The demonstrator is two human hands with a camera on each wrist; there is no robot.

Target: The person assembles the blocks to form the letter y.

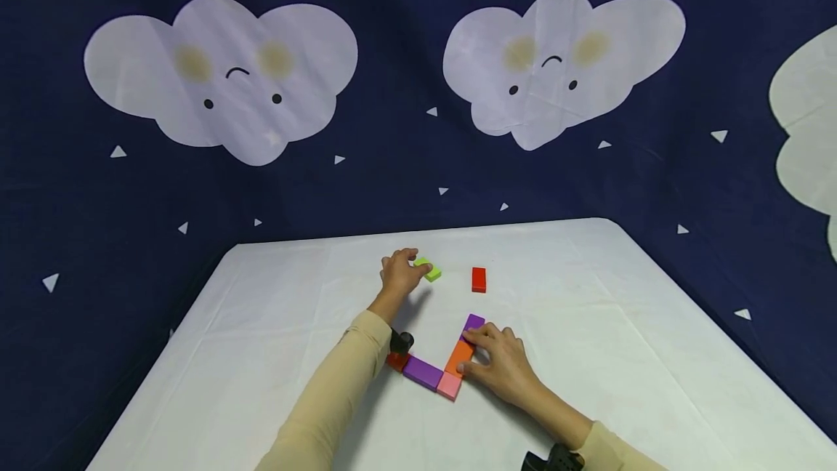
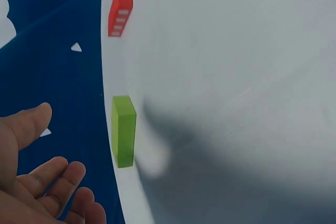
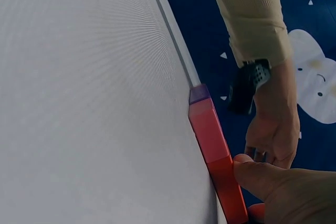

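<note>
Left hand (image 1: 400,271): thumb and fingers apart beside the lime-green block (image 2: 123,132), spread as if for grasping
Right hand (image 1: 502,358): thumb and index finger apart, touching the orange block (image 1: 460,357) and far purple block (image 1: 474,321), probably steadying them
Pink block (image 1: 449,386): at the near corner, joining orange to the near purple block (image 1: 423,373)
Red block (image 1: 479,280): far on the tabletop (image 1: 575,275), right of lime-green

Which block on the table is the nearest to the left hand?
The green block, left of the lone red block in the head view. It is the only green one; all others lie farther from the left hand.
</note>
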